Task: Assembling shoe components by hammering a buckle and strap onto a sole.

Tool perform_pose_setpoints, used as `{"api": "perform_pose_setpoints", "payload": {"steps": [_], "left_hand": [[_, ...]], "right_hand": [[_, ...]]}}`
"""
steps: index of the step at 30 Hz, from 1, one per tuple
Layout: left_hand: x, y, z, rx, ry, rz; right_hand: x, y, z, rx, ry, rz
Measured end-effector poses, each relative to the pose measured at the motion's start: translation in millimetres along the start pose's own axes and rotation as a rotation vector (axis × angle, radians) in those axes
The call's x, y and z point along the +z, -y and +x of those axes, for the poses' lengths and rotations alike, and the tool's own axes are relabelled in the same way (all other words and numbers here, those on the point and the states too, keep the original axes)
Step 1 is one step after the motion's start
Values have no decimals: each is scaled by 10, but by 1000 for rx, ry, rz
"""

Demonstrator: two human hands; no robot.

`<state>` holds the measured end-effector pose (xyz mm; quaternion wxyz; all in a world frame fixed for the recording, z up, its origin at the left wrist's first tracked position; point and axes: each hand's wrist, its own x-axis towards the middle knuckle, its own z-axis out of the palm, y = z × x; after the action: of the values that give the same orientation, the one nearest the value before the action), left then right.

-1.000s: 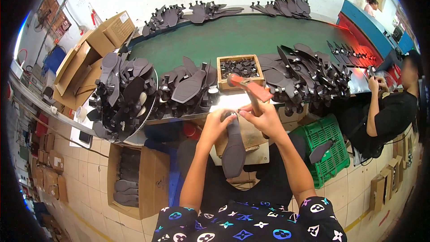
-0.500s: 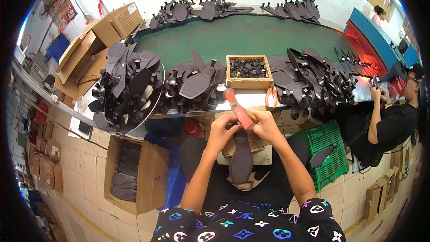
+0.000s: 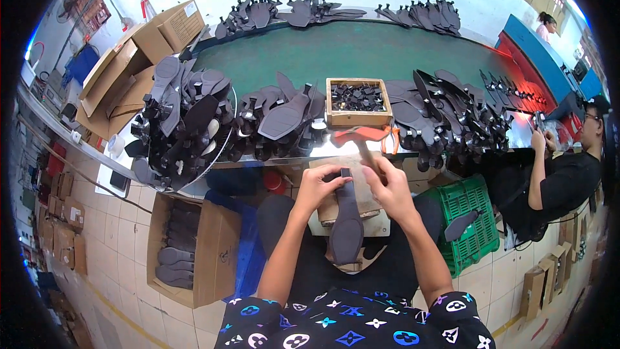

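Observation:
A dark grey shoe sole (image 3: 347, 240) lies with its broad end toward me and its heel end up on a wooden block (image 3: 365, 189) between my knees. My left hand (image 3: 321, 186) is closed round the heel end, thumb and fingers beside a small black heel tip (image 3: 345, 172). In my right hand (image 3: 392, 189), closed on the handle, is a hammer (image 3: 363, 134). Its orange-red head is raised beyond the sole, turned sideways and apart from it. On the bench edge, just beyond the hammer, stands a wooden box (image 3: 329, 118) of small black heel tips. Orange-handled pliers (image 3: 395, 141) lie beside it.
Heaps of dark soles (image 3: 284, 116) flank the box along the green-topped bench (image 3: 310, 52). A cardboard box (image 3: 216, 252) of soles stands on the floor at left, a green crate (image 3: 475, 220) at right. Another person (image 3: 562, 178) works at the far right.
The hammer has lifted off the heel end, and its head has swung round to lie sideways farther away. My right hand has turned with it. My left hand stays on the sole.

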<state>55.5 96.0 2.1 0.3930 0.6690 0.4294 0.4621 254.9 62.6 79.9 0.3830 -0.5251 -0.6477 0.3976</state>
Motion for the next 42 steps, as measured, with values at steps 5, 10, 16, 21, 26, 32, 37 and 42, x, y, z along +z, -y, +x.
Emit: {"api": "perform_pose_setpoints", "payload": {"steps": [5, 10, 16, 21, 26, 32, 37, 42], "left_hand": [[17, 49, 2, -82, 37, -117], [12, 25, 18, -32, 13, -67], [44, -30, -8, -62, -20, -78], [14, -20, -33, -116, 34, 49], [-5, 78, -144, 108, 55, 453], [36, -60, -99, -26, 128, 606], [-13, 72, -167, -49, 134, 546], [1, -58, -113, -15, 134, 682]], "right_hand": [[-106, 252, -515, -254, -105, -145], [-12, 112, -570, -190, -22, -298], [64, 196, -661, -253, -123, -157], [-43, 147, -631, -162, -54, -227], [-284, 556, -923, -331, -277, -310], [83, -222, -613, -205, -81, -330], [-279, 542, -835, -308, -353, -243], [-63, 11, -725, -428, -153, -381]]}}
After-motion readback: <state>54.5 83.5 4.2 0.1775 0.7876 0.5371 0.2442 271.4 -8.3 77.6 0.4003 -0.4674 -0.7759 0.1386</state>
